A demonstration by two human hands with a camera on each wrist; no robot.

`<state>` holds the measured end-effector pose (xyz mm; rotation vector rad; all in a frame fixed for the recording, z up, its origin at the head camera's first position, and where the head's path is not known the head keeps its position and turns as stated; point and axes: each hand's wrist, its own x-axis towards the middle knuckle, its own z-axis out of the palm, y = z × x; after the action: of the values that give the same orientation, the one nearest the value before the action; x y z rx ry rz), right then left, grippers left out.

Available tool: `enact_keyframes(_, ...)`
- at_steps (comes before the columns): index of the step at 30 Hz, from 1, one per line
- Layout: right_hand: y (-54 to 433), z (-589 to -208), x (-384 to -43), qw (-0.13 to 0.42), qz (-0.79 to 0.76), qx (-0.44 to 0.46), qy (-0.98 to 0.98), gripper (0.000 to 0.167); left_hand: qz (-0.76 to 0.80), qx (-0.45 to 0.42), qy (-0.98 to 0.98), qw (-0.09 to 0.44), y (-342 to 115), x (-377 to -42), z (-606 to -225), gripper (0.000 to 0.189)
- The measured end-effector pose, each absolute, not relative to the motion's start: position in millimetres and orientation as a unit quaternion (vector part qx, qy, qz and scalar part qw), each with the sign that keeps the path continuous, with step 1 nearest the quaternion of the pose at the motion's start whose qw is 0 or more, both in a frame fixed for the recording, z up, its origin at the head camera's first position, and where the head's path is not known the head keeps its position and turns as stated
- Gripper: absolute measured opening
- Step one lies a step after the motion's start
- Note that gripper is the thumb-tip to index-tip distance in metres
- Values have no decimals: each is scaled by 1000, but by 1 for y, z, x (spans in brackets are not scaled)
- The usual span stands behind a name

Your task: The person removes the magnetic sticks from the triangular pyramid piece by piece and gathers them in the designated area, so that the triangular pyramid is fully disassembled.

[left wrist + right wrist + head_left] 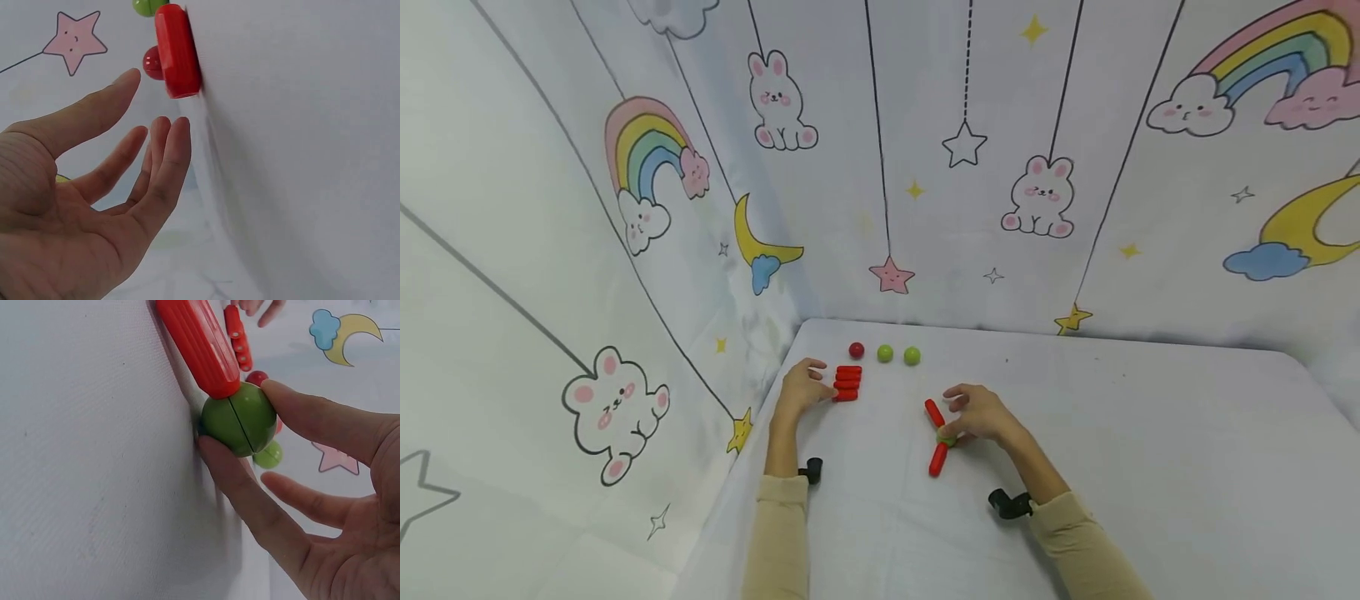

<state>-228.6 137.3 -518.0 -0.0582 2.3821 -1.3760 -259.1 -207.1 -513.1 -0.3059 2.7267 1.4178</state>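
Note:
My right hand (979,414) pinches a green ball (236,425) between thumb and fingertip, low over the white table. Two red rods meet this ball in a bent line: one rod (934,412) points away, the other rod (938,460) points toward me. In the right wrist view, the end of a ridged red rod (200,347) touches the ball. My left hand (803,388), fingers loosely bent, is beside a stack of several red rods (847,384) lying side by side. In the left wrist view a gap shows between its fingertips and the nearest red rod (179,53).
Behind the row of rods lie a red ball (856,350), a green ball (885,353) and another green ball (912,356). The white table (1150,467) extends far to the right. A printed cloth (835,208) hangs along its back and left edges.

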Motion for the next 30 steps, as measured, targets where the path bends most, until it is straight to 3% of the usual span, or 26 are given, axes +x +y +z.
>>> enact_keyframes(7,137,-518,-229,185,-482,-28,856,74,487,-67,871,11,-197,-255,-500,55)
enact_keyframes(15,136,-519,-227,192,-486,-35,852,77,502,-16,865,24,-154,-253,-497,41)
enact_keyframes(30,134,-516,-222,190,-498,-41,845,74,543,73,823,149,-88,-254,-508,48)
